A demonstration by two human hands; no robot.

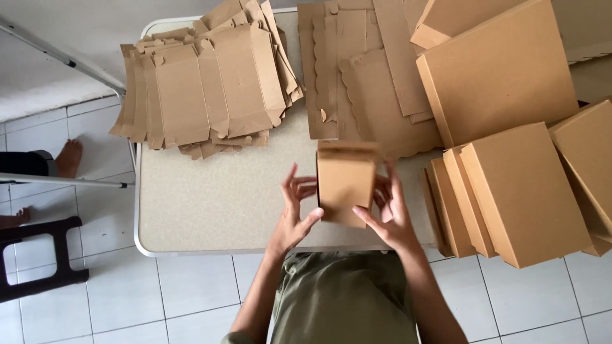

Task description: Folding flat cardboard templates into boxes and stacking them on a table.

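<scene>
- Currently we hold a small brown cardboard box (345,185) between both hands, just above the near edge of the table (210,204), at the middle of the view
- Our left hand (294,213) sits on the box's left side, fingers spread and loosely curved, thumb pressed to the lower front corner
- Our right hand (390,213) mirrors it on the right side, fingers fanned along the edge, thumb on the lower front face
- To do this step well, we judge that both thumbs should press evenly so the panels stay square, with the fingertips kept on the creases and not on the flat faces, which dent easily
- We keep the box close over the table so that a slip costs nothing
- Surface: a pale speckled tabletop with a white rim. A heap of flat die-cut blanks (204,89) lies at the far left, and a second stack of flat blanks with scalloped edges (363,83) lies beyond the box
- Finished flat boxes (510,185) lean in a row at the right, partly over the table's edge, with larger ones (497,70) behind them
- Room: white floor tiles (191,293), a dark stool (38,258) at the left, and another person's bare foot (67,158) near a metal table leg
</scene>
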